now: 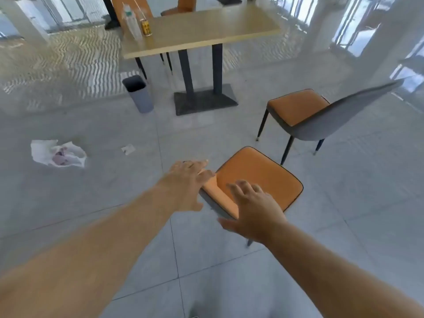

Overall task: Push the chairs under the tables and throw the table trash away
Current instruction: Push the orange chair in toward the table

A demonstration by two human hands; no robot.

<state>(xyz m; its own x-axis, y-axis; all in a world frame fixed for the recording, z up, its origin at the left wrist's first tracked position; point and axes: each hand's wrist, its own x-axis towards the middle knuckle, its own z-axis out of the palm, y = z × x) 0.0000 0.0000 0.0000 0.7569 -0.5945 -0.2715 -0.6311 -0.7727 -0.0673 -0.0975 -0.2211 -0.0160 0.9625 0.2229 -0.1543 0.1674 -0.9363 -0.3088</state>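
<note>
An orange-seated chair (263, 180) stands right in front of me, its backrest top under my hands. My left hand (185, 182) hovers at the backrest's left end, fingers spread. My right hand (254, 210) is over its right end, fingers apart, holding nothing. A second orange chair with a grey back (305, 113) stands further right, pulled away from the wooden table (206, 31). On the table's left end stand a clear plastic bottle (132, 21) and a yellow can (146, 27). A crumpled white wrapper (58, 153) and a small paper scrap (128, 149) lie on the floor.
A grey bin (138, 92) stands on the floor by the table's left side. The table's black pedestal base (204, 99) is behind the chairs. Two more orange chairs (181, 6) sit at the table's far side. Grey tiled floor surrounds everything.
</note>
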